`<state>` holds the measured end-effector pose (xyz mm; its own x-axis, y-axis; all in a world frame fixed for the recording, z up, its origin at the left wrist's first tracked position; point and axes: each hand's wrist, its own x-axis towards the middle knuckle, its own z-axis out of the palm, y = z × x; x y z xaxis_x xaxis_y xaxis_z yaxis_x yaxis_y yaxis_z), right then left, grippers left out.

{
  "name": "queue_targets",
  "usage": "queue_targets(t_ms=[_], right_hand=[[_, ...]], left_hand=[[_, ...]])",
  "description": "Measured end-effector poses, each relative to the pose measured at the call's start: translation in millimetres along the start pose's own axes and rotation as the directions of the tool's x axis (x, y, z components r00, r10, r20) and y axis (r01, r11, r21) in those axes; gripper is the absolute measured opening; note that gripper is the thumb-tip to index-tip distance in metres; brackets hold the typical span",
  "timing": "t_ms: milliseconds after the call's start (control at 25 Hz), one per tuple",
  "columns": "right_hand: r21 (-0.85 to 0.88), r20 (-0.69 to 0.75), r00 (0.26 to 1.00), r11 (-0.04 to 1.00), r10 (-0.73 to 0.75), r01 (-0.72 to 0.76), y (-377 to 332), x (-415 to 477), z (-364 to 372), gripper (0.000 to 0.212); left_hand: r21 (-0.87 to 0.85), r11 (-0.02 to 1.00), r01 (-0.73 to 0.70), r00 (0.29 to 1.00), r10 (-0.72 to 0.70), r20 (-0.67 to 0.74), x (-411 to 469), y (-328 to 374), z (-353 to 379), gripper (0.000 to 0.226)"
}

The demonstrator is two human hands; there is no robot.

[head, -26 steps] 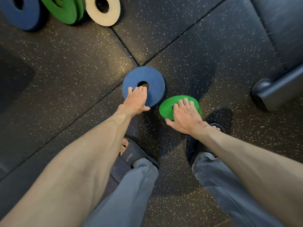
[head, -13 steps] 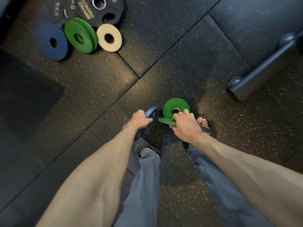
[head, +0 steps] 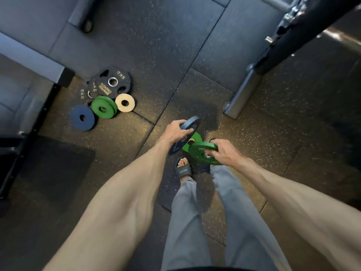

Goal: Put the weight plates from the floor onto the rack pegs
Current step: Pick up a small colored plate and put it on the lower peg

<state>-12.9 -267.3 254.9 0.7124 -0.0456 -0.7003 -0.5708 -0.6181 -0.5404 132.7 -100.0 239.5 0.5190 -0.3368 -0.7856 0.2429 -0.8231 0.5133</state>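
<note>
Gripping: left hand [head: 173, 132] blue plate [head: 181, 144] — right hand [head: 225, 151] green plate [head: 199, 152].

The green plate [head: 201, 156] you hold hides part of the floor plate [head: 197, 136] just beyond it, and its print is too blurred to read. Farther beyond, the rack frame [head: 304, 34] is cut off.

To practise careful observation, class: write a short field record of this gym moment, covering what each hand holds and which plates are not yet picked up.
left grip: holds blue plate, tilted
right grip: holds green plate
beneath them: another green plate
not yet lifted, upper left: black plates, green plates, cream plate, second blue plate
</note>
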Motion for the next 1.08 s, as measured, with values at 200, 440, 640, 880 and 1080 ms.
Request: queue_targets(t_ms=[200,440,640,880,1080], right_hand=[[0.122,-0.190,0.979,0.992,0.068,-0.045,-26.6,-92.2,-77.2,0.023],[0.486,-0.501,0.801,0.872,0.328,-0.053,-14.8,-174.6,-141.4,0.026],[0.735,-0.554,0.573,0.678,0.604,-0.003,33.4,-217.0,-164.6,0.023],[0.941,-0.296,0.690,0.079,0.660,0.328,71.2,-256.3,-220.8,0.034],[0.928,-0.289,0.727,-0.006,0.622,0.373,129.5,-274.7,-256.1,0.053]], left_hand=[[0.098,0.967,-0.234,0.972,0.229,0.053,-66.9,115.1,-16.6,0.032],[-0.076,0.927,-0.368,0.929,0.370,0.019,-127.3,240.6,-5.3,0.029],[-0.317,0.897,-0.308,0.931,0.353,0.094,-138.3,338.6,8.8,0.042],[-0.431,0.887,-0.170,0.848,0.354,0.394,-149.8,402.8,77.6,0.044],[-0.347,0.924,-0.158,0.833,0.313,0.456,-161.8,446.8,150.2,0.038]])
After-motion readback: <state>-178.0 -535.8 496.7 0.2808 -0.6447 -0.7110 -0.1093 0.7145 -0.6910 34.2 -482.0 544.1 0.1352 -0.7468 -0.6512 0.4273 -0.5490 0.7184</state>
